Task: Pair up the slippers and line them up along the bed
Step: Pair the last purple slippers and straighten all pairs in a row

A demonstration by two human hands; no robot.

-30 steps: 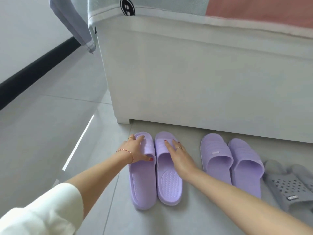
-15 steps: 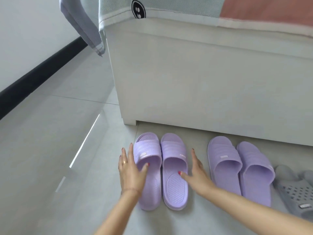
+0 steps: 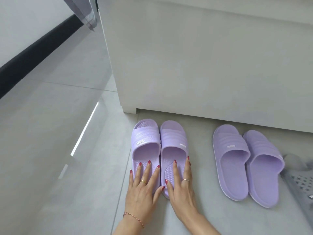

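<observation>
In the lower middle of the frame two lilac moulded-foam slide slippers lie side by side and touching, toes toward the white panel side of the bed (image 3: 203, 65): the left slipper (image 3: 145, 150) and the right slipper (image 3: 173, 150). The left hand (image 3: 144, 189) lies flat on the heel of the left one, the right hand (image 3: 179, 185) flat on the heel of the right one; neither grip closes on anything, fingers spread and pressing down. To finish this step well, I would slide both heels level, keeping the inner edges together. To the right, a second lilac pair (image 3: 245, 163) lies apart, and grey perforated slippers (image 3: 299, 184) sit at the right edge.
</observation>
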